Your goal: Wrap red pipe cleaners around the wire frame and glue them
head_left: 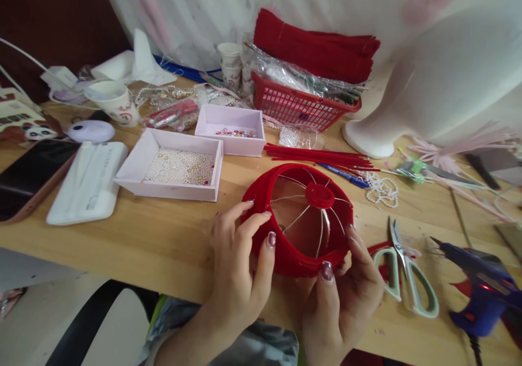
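A round red frame (281,262), its band covered in fuzzy red material, is at the table's front edge. Thin pale wires run from its rim to a small red ring (319,195) in its middle. My left hand (240,257) grips the band from the left, with the thumb at the front and fingers along the side. On the right front of the same band, my right hand (346,295) closes with its thumb near the rim. Its fingertips are partly hidden behind the frame. Red fuzzy stems (318,156) and a blue pen (342,175) lie just behind the frame.
Green-handled scissors (403,271) and a blue glue gun (481,284) lie right. White boxes of pearls (134,178) and gems (230,147), a power bank (89,184) and a phone (35,175) are left. Behind stand a red basket (302,107) and a white mannequin form (444,78).
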A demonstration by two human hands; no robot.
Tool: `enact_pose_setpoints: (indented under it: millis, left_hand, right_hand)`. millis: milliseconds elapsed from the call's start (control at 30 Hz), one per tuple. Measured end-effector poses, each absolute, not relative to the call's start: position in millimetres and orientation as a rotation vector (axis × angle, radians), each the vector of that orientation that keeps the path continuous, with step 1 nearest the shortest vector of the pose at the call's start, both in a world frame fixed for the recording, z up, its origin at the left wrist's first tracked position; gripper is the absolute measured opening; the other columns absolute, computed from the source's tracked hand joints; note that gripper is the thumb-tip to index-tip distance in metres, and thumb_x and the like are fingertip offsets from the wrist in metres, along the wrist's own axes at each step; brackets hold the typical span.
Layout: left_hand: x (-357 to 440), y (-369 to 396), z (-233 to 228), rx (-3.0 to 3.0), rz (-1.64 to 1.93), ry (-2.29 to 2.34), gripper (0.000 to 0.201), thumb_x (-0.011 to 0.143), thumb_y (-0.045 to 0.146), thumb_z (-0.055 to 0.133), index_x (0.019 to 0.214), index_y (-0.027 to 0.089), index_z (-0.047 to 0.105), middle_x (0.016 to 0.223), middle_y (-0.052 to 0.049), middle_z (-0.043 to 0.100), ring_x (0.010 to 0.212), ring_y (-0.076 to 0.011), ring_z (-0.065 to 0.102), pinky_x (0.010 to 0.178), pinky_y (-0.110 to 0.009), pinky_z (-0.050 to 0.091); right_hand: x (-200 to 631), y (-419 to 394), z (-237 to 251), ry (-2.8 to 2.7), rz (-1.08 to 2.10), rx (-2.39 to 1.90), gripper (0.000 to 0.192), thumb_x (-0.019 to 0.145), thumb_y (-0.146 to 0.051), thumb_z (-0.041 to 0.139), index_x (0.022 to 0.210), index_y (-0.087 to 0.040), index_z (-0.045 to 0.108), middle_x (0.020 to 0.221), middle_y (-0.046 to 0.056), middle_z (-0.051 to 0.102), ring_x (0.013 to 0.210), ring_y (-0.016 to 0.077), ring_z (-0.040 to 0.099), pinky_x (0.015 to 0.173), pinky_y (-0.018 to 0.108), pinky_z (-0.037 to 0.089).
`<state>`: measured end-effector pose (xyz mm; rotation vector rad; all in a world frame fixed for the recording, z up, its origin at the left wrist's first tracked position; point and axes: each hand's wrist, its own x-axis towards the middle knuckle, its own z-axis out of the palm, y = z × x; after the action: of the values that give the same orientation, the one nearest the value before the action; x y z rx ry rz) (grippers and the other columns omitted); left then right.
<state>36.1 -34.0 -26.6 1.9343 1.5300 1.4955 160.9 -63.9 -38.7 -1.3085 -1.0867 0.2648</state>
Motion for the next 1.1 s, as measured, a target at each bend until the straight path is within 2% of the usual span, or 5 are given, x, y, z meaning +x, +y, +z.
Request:
enact_pose_setpoints:
  millis: [267,533,767,933,1100]
  left_hand:
    - [37,-36,-28,2.023,1.43,1.515,0.043,0.102,0.017,0.045,0.144,0.026,0.048,0.141,-0.012,0.046,0.129,-0.0254,0.048,0.109,-0.046,0.04]
    - [37,-34,-26,2.015,1.417,1.54,0.032,0.1,0.013,0.046,0.13,0.022,0.053,0.139,-0.013,0.045,0.13,-0.0253,0.048,0.107,-0.046,0.042]
    - [37,-33,-25,2.012,1.459,1.505,0.032,0.099,0.012,0.049,0.13,0.02,0.05,0.139,-0.014,0.044,0.132,-0.0261,0.047,0.111,-0.048,0.04]
    - [24,-25,-18,2.21,1.282,1.495,0.032,0.101,0.015,0.047,0.13,0.024,0.052,0.145,-0.014,0.037,0.135,-0.0292,0.042,0.112,-0.053,0.036]
    - [17,-20,-17,2.278,1.235,1.542,0.023,0.101,0.02,0.049,0.124,0.025,0.053,0.145,-0.013,0.039,0.133,-0.0291,0.042,0.111,-0.052,0.035]
  right_hand:
    - [160,-63,-39,-1.084,0.262,-1.283,0.049,0.092,-0.021,0.064,0.14,-0.026,0.054,0.148,0.009,0.052,0.143,0.0312,0.044,0.12,0.069,0.021]
    - [160,-64,-37,-1.103,0.257,-1.303,0.048,0.092,-0.021,0.062,0.139,-0.024,0.054,0.148,0.01,0.052,0.143,0.0313,0.044,0.12,0.071,0.021]
    - [160,-63,-38,-1.086,0.246,-1.301,0.047,0.092,-0.021,0.063,0.138,-0.024,0.055,0.148,0.01,0.053,0.143,0.0315,0.044,0.119,0.069,0.022]
    - [160,-62,-40,-1.071,0.256,-1.291,0.045,0.091,-0.021,0.064,0.136,-0.023,0.055,0.147,0.011,0.053,0.141,0.032,0.046,0.119,0.07,0.023]
    - [159,-62,-42,-1.071,0.263,-1.31,0.044,0.091,-0.025,0.063,0.135,-0.022,0.054,0.146,0.012,0.053,0.14,0.0336,0.047,0.117,0.072,0.023]
